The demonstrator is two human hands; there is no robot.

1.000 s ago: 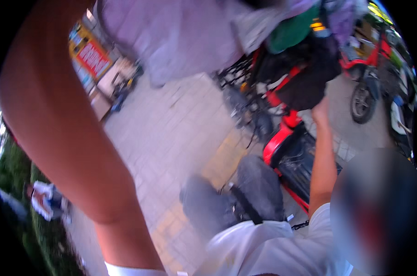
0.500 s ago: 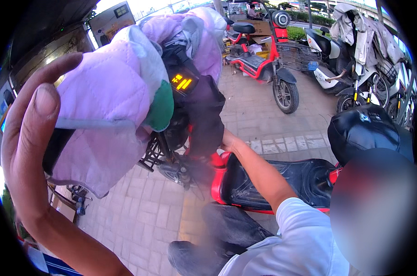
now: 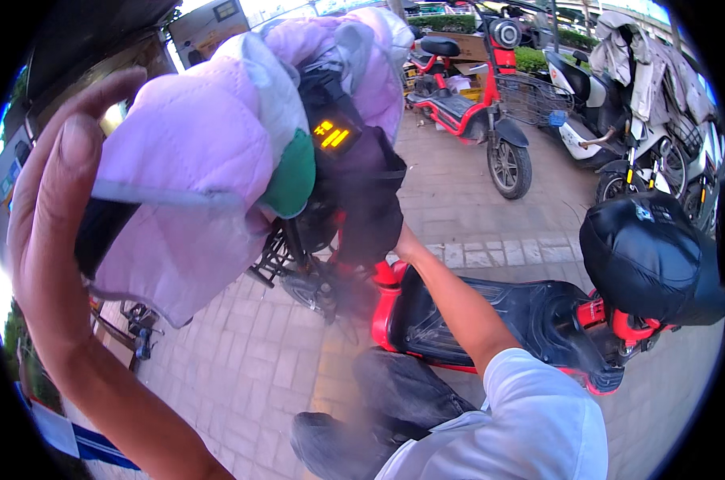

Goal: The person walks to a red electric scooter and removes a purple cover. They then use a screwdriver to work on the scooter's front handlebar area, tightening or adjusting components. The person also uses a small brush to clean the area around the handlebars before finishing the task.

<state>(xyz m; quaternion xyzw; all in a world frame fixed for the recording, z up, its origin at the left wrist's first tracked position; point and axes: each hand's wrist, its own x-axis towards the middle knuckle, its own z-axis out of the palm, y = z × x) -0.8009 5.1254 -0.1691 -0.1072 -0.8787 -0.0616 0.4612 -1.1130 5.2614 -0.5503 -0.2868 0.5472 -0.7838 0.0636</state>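
My left hand [image 3: 62, 180] is raised at the left, fingers apart and curved, beside a pale-purple quilted handlebar cover [image 3: 182, 136] and a black part partly hidden by it. My right hand [image 3: 404, 244] reaches to a black pouch [image 3: 362, 208] below an orange-lit display [image 3: 330, 134] on the red scooter; its fingertips are hidden behind the pouch. The scooter's black footboard [image 3: 490, 316] lies below my right arm, and its black-covered seat [image 3: 634, 248] is at the right.
Another red scooter [image 3: 466, 112] stands at the back. White scooters [image 3: 586, 108], one draped in a grey cover, line the right. My grey-trousered legs [image 3: 378, 400] are over paving [image 3: 218, 360]. Parts of a bicycle or scooter [image 3: 138, 328] show at the lower left.
Since a second ago the view has swung up, bringing the display and parked scooters into clear sight. Over the last half second it shifted slightly, showing more of the seat; both hands stay in place.
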